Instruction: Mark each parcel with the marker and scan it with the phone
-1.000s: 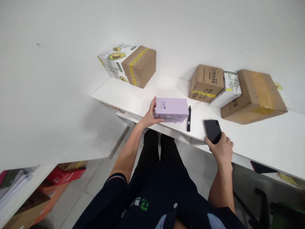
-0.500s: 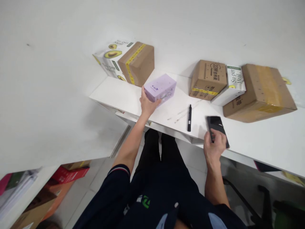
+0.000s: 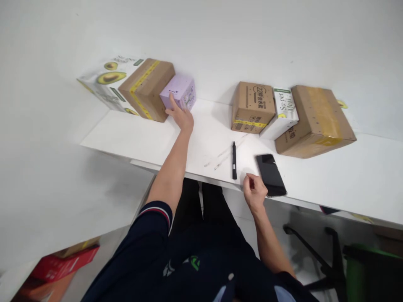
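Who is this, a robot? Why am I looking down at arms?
It's a person with bare hands, not a robot. A camera worn on the head looks forward and down, so you see everything from above. The left hand touches a purple box beside a taped brown box; I can't tell whether it's holding it. The right hand, loosely curled, is beside a phone, with nothing showing inside it. A black pen lies nearby on the white table. At the left stands an avocado-patterned box; three more boxes stand at the right.

On the white surface (image 3: 135,142) lie a black marker (image 3: 234,161) and a phone (image 3: 271,175); behind sit an avocado-print carton (image 3: 110,79), taped box (image 3: 151,92), purple box (image 3: 180,85), printed box (image 3: 254,101), white carton (image 3: 282,110) and large box (image 3: 315,121).
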Demonstrator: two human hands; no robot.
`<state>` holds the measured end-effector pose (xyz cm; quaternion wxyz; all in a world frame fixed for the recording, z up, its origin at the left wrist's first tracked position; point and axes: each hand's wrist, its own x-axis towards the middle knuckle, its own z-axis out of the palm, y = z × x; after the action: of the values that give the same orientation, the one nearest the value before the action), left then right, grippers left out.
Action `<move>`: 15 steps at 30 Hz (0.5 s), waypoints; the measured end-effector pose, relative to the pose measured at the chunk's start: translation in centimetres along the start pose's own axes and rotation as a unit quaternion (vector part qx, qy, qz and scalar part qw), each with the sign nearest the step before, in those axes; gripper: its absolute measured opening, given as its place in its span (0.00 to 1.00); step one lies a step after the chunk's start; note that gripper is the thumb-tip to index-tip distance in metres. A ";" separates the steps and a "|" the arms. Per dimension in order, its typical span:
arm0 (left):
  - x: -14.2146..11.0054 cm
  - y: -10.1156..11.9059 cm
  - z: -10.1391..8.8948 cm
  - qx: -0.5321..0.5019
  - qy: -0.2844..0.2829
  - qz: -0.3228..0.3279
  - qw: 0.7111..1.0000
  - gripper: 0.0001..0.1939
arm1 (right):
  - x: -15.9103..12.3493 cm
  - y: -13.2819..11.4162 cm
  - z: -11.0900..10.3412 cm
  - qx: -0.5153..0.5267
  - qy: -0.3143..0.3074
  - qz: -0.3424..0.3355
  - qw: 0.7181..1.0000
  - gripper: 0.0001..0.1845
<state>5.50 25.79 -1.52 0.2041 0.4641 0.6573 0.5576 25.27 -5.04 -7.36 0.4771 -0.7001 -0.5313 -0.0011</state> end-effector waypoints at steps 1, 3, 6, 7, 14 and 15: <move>-0.8 0.6 0.5 0.005 -0.002 0.025 1.000 0.34 | 0.0 0.0 0.0 0.002 0.003 0.000 1.000 0.09; -3.0 2.2 1.8 0.009 -0.045 0.096 0.994 0.30 | -0.1 -0.1 0.0 0.002 0.011 -0.007 1.000 0.08; -7.6 5.9 4.1 0.002 -0.174 0.213 0.961 0.26 | -0.1 -0.1 0.0 -0.002 0.015 -0.023 1.000 0.08; -9.1 7.3 4.9 0.011 -0.209 0.247 0.946 0.28 | -0.1 -0.1 0.0 -0.007 0.016 -0.028 0.999 0.08; -14.5 13.5 9.5 0.191 -0.331 0.331 0.863 0.34 | 0.0 0.0 0.2 -0.057 0.029 -0.068 0.996 0.09; -14.2 13.4 9.8 0.194 -0.332 0.317 0.867 0.33 | 0.0 0.0 0.2 -0.055 0.030 -0.079 0.995 0.09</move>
<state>25.25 18.46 4.45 0.1291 0.8354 0.4631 0.2665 25.15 -4.92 -7.47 0.4518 -0.6810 -0.5694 -0.0885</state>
